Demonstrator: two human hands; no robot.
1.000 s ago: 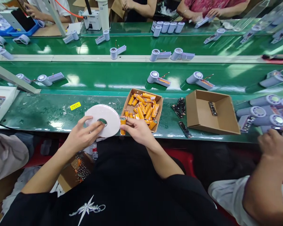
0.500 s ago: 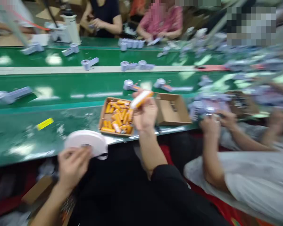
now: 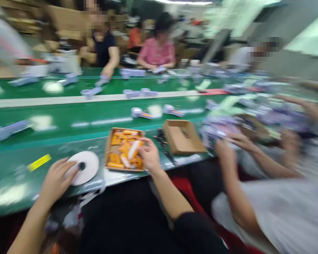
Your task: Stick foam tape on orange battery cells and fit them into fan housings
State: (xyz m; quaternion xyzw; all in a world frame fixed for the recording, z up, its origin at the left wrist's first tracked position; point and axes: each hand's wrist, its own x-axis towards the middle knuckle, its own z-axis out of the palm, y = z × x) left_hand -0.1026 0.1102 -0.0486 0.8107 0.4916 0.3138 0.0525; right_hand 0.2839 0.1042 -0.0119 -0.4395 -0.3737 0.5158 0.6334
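Note:
My left hand is at a white disc-shaped roll with a dark hub, its fingers over the left side and reaching to the hub. The roll lies on the bench's near edge, and a loose white strip hangs below it. Over a shallow cardboard box is my right hand, thumb and fingers closed on an orange cylindrical battery with a white strip along its side. Several similar orange batteries fill the box.
A second cardboard box stands right of the batteries, with small black parts beside it. A yellow label lies at left. Pale handheld devices lie along the green belt. A co-worker's hands work close on the right.
The view has tilted up and blurred. My right hand has lowered the white-striped battery to the box. The roll, tilted at the edge before, now lies flatter on the bench under my left hand.

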